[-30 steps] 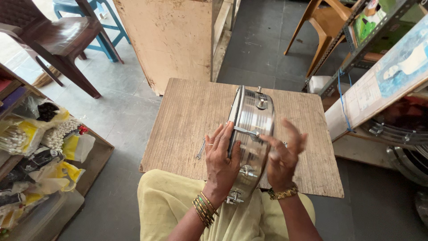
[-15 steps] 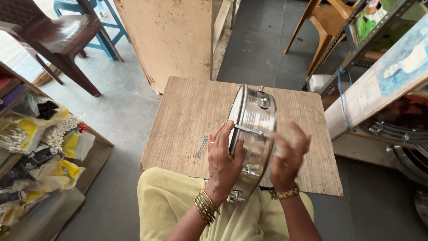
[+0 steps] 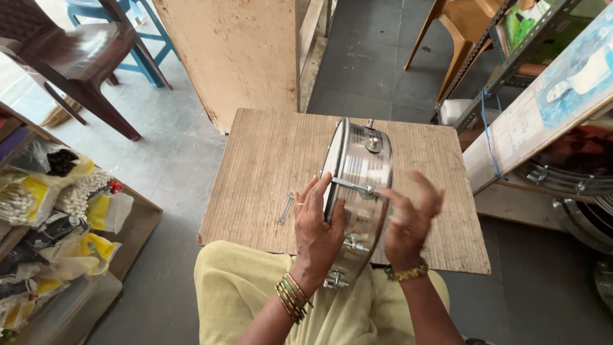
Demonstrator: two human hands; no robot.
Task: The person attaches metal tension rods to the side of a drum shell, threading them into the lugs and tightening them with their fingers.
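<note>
A grey-tiled workshop floor surrounded a small wooden tabletop (image 3: 268, 166), with a tall plywood panel (image 3: 236, 57) standing behind it. On the tabletop, a shiny metal drum shell (image 3: 359, 185) stood on edge, its near rim reaching down toward the person's yellow-clad lap. The left hand (image 3: 317, 220) lay flat against the drum's left face, fingers spread and pressing to steady it, not closed around anything. The right hand (image 3: 408, 214) was at the drum's right side near a tension rod (image 3: 350, 186), its fingers curled and blurred, so whether its grip was closed on the fitting could not be told. Several lugs and rods already sat around the shell, which suggested the hardware was largely fitted and the tightening was what remained. A small metal key or bolt (image 3: 285, 208) lay on the tabletop just left of the left hand. Further out, shelves of bagged goods (image 3: 57, 204) stood at the left, a dark chair (image 3: 70, 57) beyond them, and more drum shells (image 3: 568, 172) rested at the right.
</note>
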